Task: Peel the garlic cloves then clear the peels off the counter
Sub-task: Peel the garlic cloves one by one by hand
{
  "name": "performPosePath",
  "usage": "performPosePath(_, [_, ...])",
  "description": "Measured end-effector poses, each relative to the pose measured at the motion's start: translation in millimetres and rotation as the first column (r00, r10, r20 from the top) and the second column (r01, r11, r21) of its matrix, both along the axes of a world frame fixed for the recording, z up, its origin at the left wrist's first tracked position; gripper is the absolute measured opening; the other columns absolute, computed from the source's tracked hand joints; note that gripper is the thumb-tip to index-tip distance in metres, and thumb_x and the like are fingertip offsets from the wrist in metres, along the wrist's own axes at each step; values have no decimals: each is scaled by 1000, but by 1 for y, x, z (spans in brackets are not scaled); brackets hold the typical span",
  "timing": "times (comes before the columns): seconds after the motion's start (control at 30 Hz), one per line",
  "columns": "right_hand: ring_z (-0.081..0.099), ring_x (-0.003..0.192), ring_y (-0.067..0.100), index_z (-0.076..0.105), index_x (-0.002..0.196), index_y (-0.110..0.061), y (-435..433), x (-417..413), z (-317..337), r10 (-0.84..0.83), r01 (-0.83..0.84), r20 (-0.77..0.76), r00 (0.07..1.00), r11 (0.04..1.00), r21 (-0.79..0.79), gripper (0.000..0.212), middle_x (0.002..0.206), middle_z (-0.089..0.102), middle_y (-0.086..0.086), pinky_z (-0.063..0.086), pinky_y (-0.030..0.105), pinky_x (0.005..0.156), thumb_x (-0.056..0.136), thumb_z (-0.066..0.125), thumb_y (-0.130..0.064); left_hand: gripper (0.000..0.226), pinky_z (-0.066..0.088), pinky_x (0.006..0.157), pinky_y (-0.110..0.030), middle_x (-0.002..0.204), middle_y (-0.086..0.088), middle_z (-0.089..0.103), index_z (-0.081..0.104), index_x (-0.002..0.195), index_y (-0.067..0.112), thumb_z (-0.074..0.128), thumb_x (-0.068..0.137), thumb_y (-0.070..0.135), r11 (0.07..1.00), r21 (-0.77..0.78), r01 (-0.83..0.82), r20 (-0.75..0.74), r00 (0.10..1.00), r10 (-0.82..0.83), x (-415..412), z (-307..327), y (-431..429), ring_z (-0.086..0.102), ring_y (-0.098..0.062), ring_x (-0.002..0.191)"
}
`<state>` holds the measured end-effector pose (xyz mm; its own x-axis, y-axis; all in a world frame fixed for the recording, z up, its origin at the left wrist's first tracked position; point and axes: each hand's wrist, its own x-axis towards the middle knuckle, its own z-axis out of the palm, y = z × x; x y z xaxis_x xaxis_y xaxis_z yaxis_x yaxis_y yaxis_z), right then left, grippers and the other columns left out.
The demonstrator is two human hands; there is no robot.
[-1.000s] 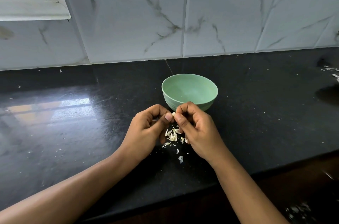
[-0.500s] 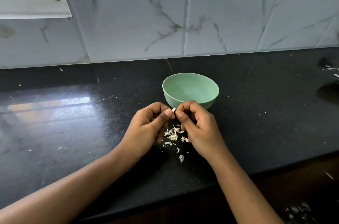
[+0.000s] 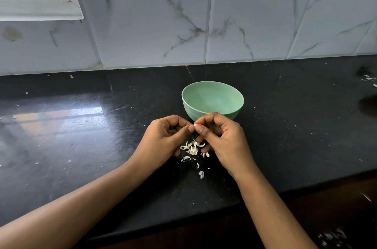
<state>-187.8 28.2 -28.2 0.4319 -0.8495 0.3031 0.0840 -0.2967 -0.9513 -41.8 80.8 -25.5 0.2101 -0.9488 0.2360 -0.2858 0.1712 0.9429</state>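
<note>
No shift since prior frame: L hand (image 3: 163,140) & R hand (image 3: 225,142), each grip tight on garlic clove (image 3: 195,125) over peels (image 3: 192,149).

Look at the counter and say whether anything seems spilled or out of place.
Yes: garlic peels lie scattered on the black counter under the left hand and right hand, which pinch a garlic clove, in front of the upright green bowl. More white scraps sit at the counter's far right edge. Nothing looks damaged.
</note>
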Motion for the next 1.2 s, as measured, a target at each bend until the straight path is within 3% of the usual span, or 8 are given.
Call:
performPosePath(0.27, [62,63,7,66,88,-10,1,-3,5,77,-95,95,993,974,204,8,72,69,-4,51,21,46,89,60,-4,9,30,35,-15,47,2,54,69,74,12,69,83,14,1000,21,13,-139,990,-10,-2,7,3,44,-9,35])
performPosePath(0.6, [64,56,9,68,85,-3,1,-3,6,70,-108,139,988,949,295,5,69,70,4,54,21,47,84,64,-1,6,34,37,-16,45,1,58,71,75,8,74,78,12,999,12,-48,-108,993,49,-3,10,6,47,-6,35])
performPosePath(0.8, [65,58,8,69,83,-5,1,-2,5,52,-85,141,989,967,241,5,65,70,1,55,20,52,82,66,-1,7,35,37,-17,48,2,61,72,74,8,75,77,14,998,6,-62,-93,994,62,-4,11,7,49,-6,37])
performPosePath(1.2, [62,61,7,66,87,-4,1,-1,4,97,-126,165,981,977,173,7,65,67,-2,54,22,49,84,63,1,9,36,44,-21,61,-2,65,73,66,18,71,66,27,994,95,58,-286,958,-28,-3,10,5,56,-11,42])
